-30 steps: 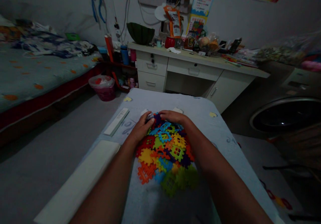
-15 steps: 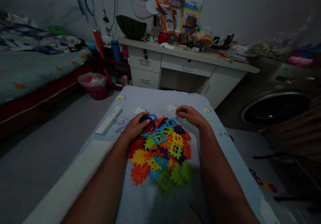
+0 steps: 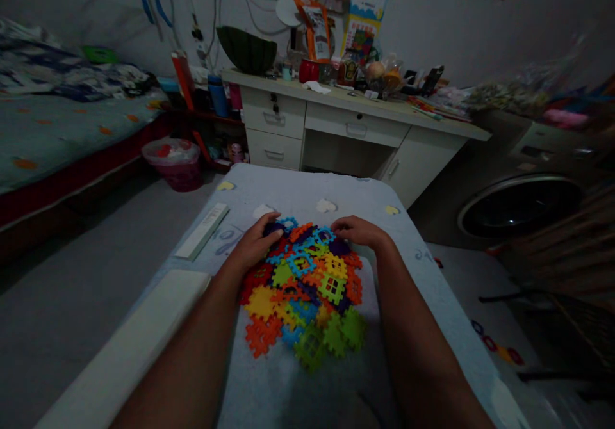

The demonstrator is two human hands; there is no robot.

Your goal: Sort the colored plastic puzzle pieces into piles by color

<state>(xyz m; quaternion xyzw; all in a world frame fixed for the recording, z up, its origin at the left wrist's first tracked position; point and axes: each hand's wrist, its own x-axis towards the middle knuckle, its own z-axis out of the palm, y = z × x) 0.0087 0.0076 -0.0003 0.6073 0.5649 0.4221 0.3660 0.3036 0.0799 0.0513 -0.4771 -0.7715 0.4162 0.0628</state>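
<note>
A heap of colourful interlocking plastic tiles (image 3: 302, 288) lies on a table covered with a pale blue cloth (image 3: 298, 192). My left hand (image 3: 252, 248) rests on the heap's far left edge, its fingers curled round a dark blue tile (image 3: 276, 228). On the far right edge, my right hand (image 3: 359, 232) has its fingers bent down and pressed together by a purple tile (image 3: 339, 247). What those fingers hold is hidden. Both forearms flank the heap.
A thin white strip (image 3: 202, 230) lies on the cloth at the left, with a long white board (image 3: 129, 352) nearer me. Beyond the table stands a cluttered white desk (image 3: 355, 128). A bed (image 3: 57, 141) and pink bin (image 3: 172, 163) are left, a washing machine (image 3: 523, 205) right.
My hands met at the heap's far edge, then the right one lifted off to the right and has come back down onto the tiles. The view has tilted down a little.
</note>
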